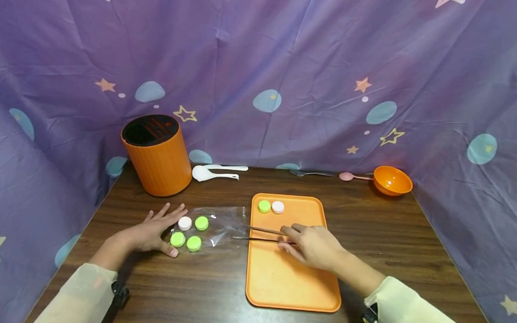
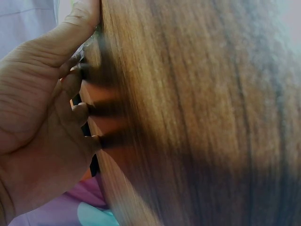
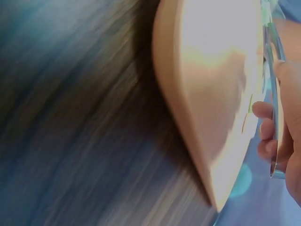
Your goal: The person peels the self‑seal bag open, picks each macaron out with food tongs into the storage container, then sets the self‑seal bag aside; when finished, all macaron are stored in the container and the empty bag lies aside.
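My right hand [image 1: 309,243] grips metal tongs [image 1: 259,234] over the orange tray [image 1: 292,283], their tips pointing left toward a clear plastic bag [image 1: 223,225]. On the bag lie a white disc [image 1: 184,223] and three green discs [image 1: 193,243]. A green disc [image 1: 264,206] and a pink disc [image 1: 277,207] sit at the tray's far end. My left hand [image 1: 158,229] lies flat on the wooden table [image 1: 192,293], fingers spread, pressing the bag's left edge. The left wrist view has the left hand [image 2: 42,117] against the table [image 2: 197,117]. The right wrist view, blurred, has the tray [image 3: 211,94] and the tongs [image 3: 275,94].
An orange cylindrical knife block [image 1: 156,154] stands at the back left, white spoons [image 1: 216,171] beside it. At the back right are an orange bowl [image 1: 392,180], a pink spoon [image 1: 353,176] and a metal fork [image 1: 312,173]. Purple star-print cloth [image 1: 263,60] walls the table.
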`<state>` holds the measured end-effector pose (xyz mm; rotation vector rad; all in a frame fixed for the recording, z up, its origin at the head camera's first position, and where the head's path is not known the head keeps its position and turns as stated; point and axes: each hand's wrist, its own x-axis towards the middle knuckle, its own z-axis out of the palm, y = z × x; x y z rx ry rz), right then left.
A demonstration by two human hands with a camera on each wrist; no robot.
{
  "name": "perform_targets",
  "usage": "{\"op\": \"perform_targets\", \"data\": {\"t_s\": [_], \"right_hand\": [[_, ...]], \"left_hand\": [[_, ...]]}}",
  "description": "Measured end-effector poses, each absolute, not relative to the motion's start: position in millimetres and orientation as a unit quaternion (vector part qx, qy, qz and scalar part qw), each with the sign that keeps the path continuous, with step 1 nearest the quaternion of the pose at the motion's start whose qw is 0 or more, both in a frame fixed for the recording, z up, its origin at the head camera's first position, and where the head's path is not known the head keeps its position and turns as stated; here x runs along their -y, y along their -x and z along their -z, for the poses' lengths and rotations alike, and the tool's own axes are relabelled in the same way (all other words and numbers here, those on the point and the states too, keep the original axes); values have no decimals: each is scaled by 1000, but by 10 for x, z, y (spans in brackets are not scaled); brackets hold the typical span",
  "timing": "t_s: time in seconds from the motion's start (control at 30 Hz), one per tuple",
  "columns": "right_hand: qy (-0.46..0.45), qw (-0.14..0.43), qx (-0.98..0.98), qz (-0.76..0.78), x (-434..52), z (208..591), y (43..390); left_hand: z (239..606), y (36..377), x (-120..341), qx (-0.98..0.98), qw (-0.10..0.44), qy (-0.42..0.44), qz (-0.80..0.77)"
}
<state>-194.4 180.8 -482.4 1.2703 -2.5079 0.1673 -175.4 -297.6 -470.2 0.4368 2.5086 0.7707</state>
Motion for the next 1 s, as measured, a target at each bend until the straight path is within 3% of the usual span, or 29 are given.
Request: {"op": "perform_targets", "data": {"t_s": [0.5,1.0], "right_hand": [[-435,126,890,-49,-1173,4850,2012],[-445,147,881,-69,-857,4991,2082]], "left_hand": [[4707,1759,2966,-917,237,-157,-280],[4704,1763,2970,-917,236,-157,-281]]}}
